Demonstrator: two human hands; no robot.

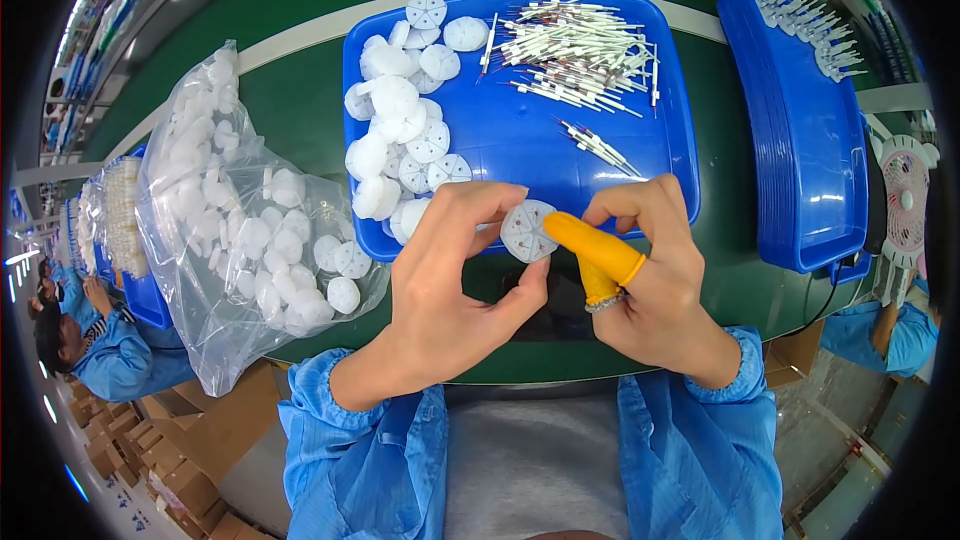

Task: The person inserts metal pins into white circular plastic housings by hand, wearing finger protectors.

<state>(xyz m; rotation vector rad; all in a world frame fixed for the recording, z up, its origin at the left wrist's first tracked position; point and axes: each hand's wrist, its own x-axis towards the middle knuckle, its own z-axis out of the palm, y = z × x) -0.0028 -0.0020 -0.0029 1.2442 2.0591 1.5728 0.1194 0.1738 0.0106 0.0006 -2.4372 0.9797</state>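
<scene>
Between the thumb and forefinger of my left hand (440, 275) is a round translucent white plastic disc (526, 230) with small holes and spoke-like lines. My right hand (650, 270) wears yellow finger covers, and one covered fingertip presses on the disc's right edge. Its other fingers curl in, so anything behind them is hidden. Just beyond both hands lies a blue tray (480, 110). Many similar white discs (395, 110) are piled along its left side. Thin white sticks with reddish-brown ends (580, 45) are heaped at its back right, and several more (602, 148) lie nearer my right hand.
To the left, a clear plastic bag (215, 270) of white discs lies on the green table (725, 180). Stacked blue trays (800, 150) stand at right, with white parts (815, 30) on top. A small pink-and-white fan (905, 190) is beyond them. Other people in blue sit both sides.
</scene>
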